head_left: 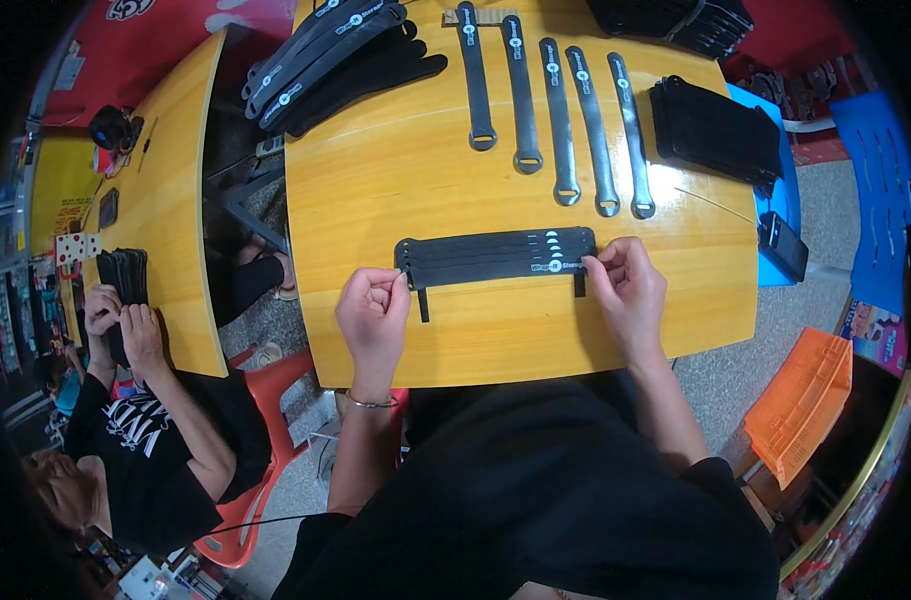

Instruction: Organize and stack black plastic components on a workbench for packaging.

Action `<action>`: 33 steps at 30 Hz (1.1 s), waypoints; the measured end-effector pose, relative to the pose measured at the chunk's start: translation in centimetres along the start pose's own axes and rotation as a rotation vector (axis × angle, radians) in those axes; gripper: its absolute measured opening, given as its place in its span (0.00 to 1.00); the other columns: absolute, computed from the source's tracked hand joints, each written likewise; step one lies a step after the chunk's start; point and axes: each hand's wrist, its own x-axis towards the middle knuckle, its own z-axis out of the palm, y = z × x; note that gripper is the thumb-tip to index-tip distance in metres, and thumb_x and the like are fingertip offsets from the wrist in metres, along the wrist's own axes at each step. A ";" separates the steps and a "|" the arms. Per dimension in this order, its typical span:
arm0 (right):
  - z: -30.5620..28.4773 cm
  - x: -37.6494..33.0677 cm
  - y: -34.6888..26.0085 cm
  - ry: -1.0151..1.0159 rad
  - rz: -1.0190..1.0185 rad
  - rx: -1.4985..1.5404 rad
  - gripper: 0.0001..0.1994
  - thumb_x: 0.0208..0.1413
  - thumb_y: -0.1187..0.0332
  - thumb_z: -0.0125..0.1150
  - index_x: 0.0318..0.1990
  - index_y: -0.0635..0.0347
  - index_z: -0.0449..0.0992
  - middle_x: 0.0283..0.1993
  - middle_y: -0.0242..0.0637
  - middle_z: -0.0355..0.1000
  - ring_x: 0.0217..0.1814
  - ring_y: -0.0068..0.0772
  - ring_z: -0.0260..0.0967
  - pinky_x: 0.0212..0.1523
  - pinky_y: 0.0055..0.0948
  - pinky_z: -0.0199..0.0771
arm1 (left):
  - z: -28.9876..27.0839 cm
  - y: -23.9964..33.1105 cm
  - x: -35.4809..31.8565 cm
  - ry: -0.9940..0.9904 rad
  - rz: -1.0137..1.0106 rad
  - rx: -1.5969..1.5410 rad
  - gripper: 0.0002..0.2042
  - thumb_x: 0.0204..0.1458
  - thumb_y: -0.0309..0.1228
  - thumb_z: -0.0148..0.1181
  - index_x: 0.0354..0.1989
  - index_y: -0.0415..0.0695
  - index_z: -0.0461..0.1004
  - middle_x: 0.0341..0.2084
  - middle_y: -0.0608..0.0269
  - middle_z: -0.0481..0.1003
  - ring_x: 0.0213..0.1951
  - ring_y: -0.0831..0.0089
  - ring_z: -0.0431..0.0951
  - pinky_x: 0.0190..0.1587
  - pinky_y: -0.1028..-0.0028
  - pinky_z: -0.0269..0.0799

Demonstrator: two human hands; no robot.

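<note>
Black straps [486, 262] between hands [373, 312], bare tabletop [416, 200] beyond

Lse straps [560, 120]: 5 | strap stk [481, 260]: 1 | orng crate [799, 400]: 1 | tbls [376, 200]: 2

A: What kind of place?

B: Probably a small workshop. Wooden table [376, 190] with a pile of black straps [326, 60] at its far left corner, five straps [559, 120] laid side by side toward the far edge, a black stack [718, 130] by the right edge.

A: Other evidence?

B: Second wooden table [181, 160] beyond the left edge; co-worker [171, 480] seated there, busy with a similar black bundle [128, 277]. Orange plastic crate [801, 400] off the near right corner.
</note>
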 end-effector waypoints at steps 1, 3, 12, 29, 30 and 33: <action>0.0 0.0 0.1 0.006 -0.013 -0.003 0.10 0.50 0.76 0.65 0.32 0.63 0.67 0.22 0.31 0.67 0.20 0.15 0.64 0.20 0.16 0.63 | 0.0 0.1 0.0 0.001 -0.001 0.001 0.04 0.50 0.15 0.58 0.31 0.36 0.70 0.20 0.70 0.71 0.19 0.91 0.67 0.20 0.88 0.58; 0.1 -0.1 0.0 0.011 -0.027 -0.003 0.09 0.50 0.77 0.65 0.31 0.63 0.67 0.22 0.31 0.67 0.19 0.15 0.64 0.20 0.16 0.63 | 0.0 0.2 -0.1 0.006 0.000 0.006 0.04 0.50 0.15 0.58 0.31 0.37 0.70 0.20 0.70 0.71 0.19 0.91 0.67 0.20 0.88 0.58; 0.2 -0.2 0.1 0.024 -0.030 -0.026 0.09 0.50 0.77 0.65 0.31 0.63 0.67 0.22 0.30 0.67 0.19 0.14 0.63 0.20 0.16 0.63 | -0.1 0.1 -0.2 0.001 -0.017 0.014 0.04 0.50 0.16 0.58 0.31 0.37 0.71 0.20 0.71 0.71 0.18 0.91 0.66 0.20 0.88 0.57; 0.3 -0.1 0.2 0.034 -0.002 0.017 0.10 0.50 0.76 0.66 0.31 0.62 0.67 0.22 0.31 0.68 0.19 0.15 0.64 0.20 0.17 0.64 | 0.1 0.1 0.0 0.031 0.009 0.072 0.05 0.49 0.16 0.60 0.29 0.37 0.71 0.18 0.71 0.71 0.17 0.91 0.65 0.20 0.88 0.57; 0.3 -0.2 0.2 0.034 -0.002 0.017 0.10 0.50 0.76 0.66 0.31 0.62 0.67 0.22 0.31 0.68 0.19 0.15 0.64 0.20 0.17 0.64 | 0.1 -0.1 0.0 0.033 0.014 0.078 0.05 0.49 0.16 0.60 0.29 0.37 0.71 0.18 0.71 0.70 0.17 0.91 0.65 0.20 0.88 0.57; 0.3 -0.2 0.2 0.031 -0.020 -0.015 0.10 0.49 0.76 0.66 0.31 0.63 0.67 0.22 0.31 0.67 0.18 0.16 0.64 0.19 0.17 0.63 | 0.1 -0.2 -0.1 0.033 0.008 0.075 0.05 0.49 0.16 0.60 0.29 0.38 0.71 0.18 0.71 0.70 0.17 0.91 0.65 0.19 0.88 0.57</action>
